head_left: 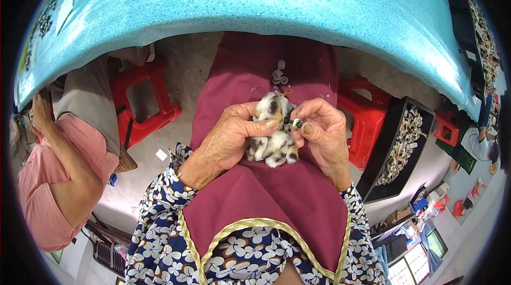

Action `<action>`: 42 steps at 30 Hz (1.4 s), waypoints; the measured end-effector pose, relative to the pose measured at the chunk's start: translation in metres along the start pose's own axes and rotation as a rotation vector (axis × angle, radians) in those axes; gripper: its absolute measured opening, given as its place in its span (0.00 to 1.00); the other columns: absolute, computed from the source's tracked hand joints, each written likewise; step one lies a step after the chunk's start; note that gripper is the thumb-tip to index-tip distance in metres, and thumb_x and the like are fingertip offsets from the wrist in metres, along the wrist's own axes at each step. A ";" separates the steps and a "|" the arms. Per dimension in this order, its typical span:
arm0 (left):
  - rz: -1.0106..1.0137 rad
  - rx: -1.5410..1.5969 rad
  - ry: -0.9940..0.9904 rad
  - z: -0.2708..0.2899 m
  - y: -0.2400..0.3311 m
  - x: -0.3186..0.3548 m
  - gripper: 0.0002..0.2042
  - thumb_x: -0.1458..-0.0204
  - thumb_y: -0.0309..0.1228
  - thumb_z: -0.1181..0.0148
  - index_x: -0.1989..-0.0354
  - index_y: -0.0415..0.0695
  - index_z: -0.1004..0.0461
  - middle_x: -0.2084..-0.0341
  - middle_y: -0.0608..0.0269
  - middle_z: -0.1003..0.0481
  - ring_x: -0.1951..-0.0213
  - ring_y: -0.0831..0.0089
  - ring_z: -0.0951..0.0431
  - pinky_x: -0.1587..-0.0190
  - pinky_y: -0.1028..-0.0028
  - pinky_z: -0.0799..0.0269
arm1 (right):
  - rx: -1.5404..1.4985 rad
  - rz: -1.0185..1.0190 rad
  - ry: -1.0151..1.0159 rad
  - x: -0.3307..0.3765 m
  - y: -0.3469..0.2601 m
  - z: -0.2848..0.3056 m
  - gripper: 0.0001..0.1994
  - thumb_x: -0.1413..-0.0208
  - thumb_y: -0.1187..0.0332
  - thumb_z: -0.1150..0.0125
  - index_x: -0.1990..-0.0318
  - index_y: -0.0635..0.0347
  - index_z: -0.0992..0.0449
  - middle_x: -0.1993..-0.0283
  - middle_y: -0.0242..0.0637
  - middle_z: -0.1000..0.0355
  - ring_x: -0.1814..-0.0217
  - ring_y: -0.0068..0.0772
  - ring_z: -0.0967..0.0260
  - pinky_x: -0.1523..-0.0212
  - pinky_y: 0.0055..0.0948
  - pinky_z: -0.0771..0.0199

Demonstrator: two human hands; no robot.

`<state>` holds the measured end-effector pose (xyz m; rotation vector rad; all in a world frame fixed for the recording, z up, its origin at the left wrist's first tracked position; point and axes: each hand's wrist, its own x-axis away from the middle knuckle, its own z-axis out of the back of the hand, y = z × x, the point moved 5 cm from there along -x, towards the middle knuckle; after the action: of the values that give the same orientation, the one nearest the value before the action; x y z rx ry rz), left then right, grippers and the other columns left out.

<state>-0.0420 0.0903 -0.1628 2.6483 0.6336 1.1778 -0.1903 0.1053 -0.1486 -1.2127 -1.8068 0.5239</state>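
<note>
A small plush animal [275, 148] with white, black and tan fur rests over my lap. My left hand [229, 136] grips it, the thumb pressed against its side. Beside its upper part, my right hand [322, 133] pinches a tiny round black-and-white piece [298, 123] between thumb and fingers. A dark bit sits between this piece and the fur; whether they are joined I cannot tell. Several small pale discs [280, 74] lie on the maroon apron [245, 66] just beyond the toy.
A blue speckled tabletop [255, 5] curves across the far side. Red stools [367, 120] stand on both sides. At right, a black tray [367, 186] holds many small furry pieces [403, 146]. On the left sits a co-worker in pink [74, 162], one hand [41, 114] by the table edge.
</note>
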 end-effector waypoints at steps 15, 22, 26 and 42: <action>0.009 0.057 0.057 0.005 -0.003 0.001 0.13 0.45 0.33 0.45 0.61 0.33 0.26 0.69 0.58 0.23 0.68 0.74 0.22 0.63 0.76 0.27 | 0.367 0.158 -0.045 0.001 -0.026 0.001 0.07 0.53 0.79 0.37 0.67 0.70 0.27 0.67 0.39 0.28 0.72 0.22 0.30 0.73 0.18 0.29; -0.044 -0.045 0.126 0.004 0.000 0.002 0.13 0.46 0.33 0.44 0.62 0.34 0.26 0.72 0.60 0.23 0.72 0.78 0.24 0.68 0.79 0.28 | 0.859 0.276 -0.193 -0.006 -0.031 -0.020 0.07 0.58 0.80 0.37 0.69 0.66 0.26 0.73 0.35 0.27 0.74 0.24 0.28 0.73 0.21 0.30; -0.124 -0.197 0.137 0.007 0.002 0.002 0.11 0.47 0.31 0.44 0.64 0.35 0.24 0.74 0.61 0.23 0.73 0.81 0.26 0.69 0.80 0.30 | 0.958 0.354 -0.192 -0.008 -0.031 -0.022 0.06 0.59 0.79 0.38 0.70 0.65 0.27 0.74 0.37 0.28 0.75 0.32 0.28 0.74 0.26 0.30; -0.451 -0.787 0.032 -0.010 0.015 0.014 0.19 0.62 0.20 0.34 0.58 0.35 0.28 0.66 0.60 0.25 0.63 0.77 0.26 0.58 0.74 0.29 | 1.030 0.552 -0.203 0.006 -0.019 -0.028 0.09 0.64 0.84 0.39 0.72 0.64 0.27 0.74 0.37 0.33 0.72 0.38 0.30 0.72 0.31 0.30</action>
<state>-0.0363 0.0825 -0.1422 1.7267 0.5705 1.0431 -0.1779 0.0990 -0.1177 -0.8836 -1.0150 1.6817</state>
